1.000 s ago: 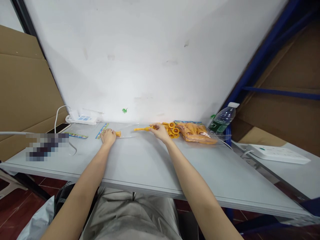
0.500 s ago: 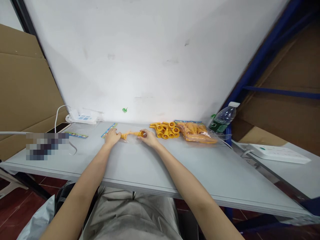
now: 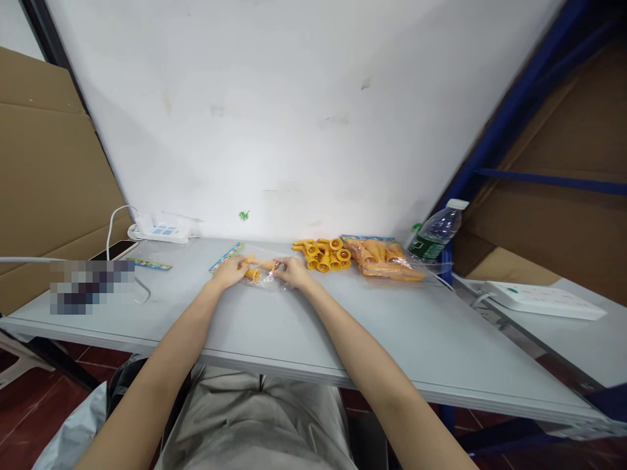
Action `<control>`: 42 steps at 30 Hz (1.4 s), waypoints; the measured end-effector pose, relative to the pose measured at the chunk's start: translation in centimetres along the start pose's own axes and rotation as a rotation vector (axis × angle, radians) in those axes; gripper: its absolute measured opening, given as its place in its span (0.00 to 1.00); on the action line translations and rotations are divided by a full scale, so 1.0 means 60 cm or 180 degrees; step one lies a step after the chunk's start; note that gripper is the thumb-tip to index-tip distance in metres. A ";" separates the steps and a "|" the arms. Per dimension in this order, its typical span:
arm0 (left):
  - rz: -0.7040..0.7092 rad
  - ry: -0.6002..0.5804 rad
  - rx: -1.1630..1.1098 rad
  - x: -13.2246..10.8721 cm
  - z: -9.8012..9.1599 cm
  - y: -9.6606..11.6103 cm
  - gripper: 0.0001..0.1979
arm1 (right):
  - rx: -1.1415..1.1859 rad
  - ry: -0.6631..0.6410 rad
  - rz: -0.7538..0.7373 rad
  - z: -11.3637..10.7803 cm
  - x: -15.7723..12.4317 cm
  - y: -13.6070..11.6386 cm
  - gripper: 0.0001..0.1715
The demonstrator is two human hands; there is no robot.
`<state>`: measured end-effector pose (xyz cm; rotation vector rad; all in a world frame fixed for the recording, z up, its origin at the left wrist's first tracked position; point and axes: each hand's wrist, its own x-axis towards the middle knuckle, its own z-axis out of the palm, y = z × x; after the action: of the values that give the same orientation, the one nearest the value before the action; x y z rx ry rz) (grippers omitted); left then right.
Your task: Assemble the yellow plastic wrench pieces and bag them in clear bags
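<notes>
Between my hands lies a clear plastic bag (image 3: 267, 282) with a colourful header strip (image 3: 226, 257) at its left end. Yellow-orange horn-shaped pieces (image 3: 253, 274) show in it. My left hand (image 3: 230, 271) has its fingers closed on the bag's left part, by the pieces. My right hand (image 3: 294, 271) pinches the bag's right side. To the right sits a pile of loose yellow cone-ended pieces (image 3: 323, 256). Beyond it is a filled clear bag (image 3: 385, 261) of similar orange pieces with a colourful header.
A plastic bottle (image 3: 438, 230) leans at the back right. White power strips (image 3: 164, 232) stand at the back left and on the right-hand surface. A phone (image 3: 120, 250), a cable and another header strip (image 3: 149, 264) lie at the left. The wall rises behind the table (image 3: 294, 339).
The bag and its header strip have shifted right, along with my left hand. The orange pieces now lie closer together, with more of the clear plastic visible between my hands.
</notes>
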<state>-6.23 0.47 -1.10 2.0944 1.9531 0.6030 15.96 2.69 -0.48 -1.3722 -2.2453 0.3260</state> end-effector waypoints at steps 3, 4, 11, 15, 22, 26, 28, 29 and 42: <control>0.0271 -0.0039 -0.0048 -0.002 0.004 0.006 0.22 | 0.0080 0.0062 0.0065 0.008 0.000 0.005 0.11; 0.0324 -0.0058 -0.0052 -0.003 0.005 0.008 0.22 | 0.0118 0.0085 0.0056 0.011 0.000 0.007 0.09; 0.0489 -0.0106 -0.0001 -0.009 0.001 0.017 0.23 | 0.0249 0.0186 0.0276 0.035 0.013 0.016 0.06; 0.0468 -0.0109 0.0056 -0.014 -0.006 0.025 0.22 | 0.0505 0.0265 0.0343 0.047 0.022 0.015 0.13; 0.0368 -0.0141 0.0141 -0.016 -0.006 0.031 0.21 | 0.0707 0.0239 0.0449 0.048 0.021 0.009 0.16; 0.0303 -0.0196 0.0186 -0.012 -0.001 0.030 0.23 | 0.0623 0.0323 0.0541 0.050 0.021 0.006 0.12; 0.0303 -0.0223 0.0202 -0.009 0.002 0.027 0.24 | 0.0602 0.0345 0.0559 0.051 0.022 0.006 0.12; 0.0313 -0.0222 0.0213 -0.008 0.003 0.026 0.24 | 0.0623 0.0352 0.0559 0.051 0.022 0.006 0.13; -0.0049 -0.0086 0.0513 0.008 0.002 0.001 0.24 | 0.0514 0.1186 0.0339 -0.006 0.018 0.045 0.15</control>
<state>-6.13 0.95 -1.10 2.1653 2.0634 0.4248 17.77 4.91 -1.05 -1.3442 -1.8085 0.2566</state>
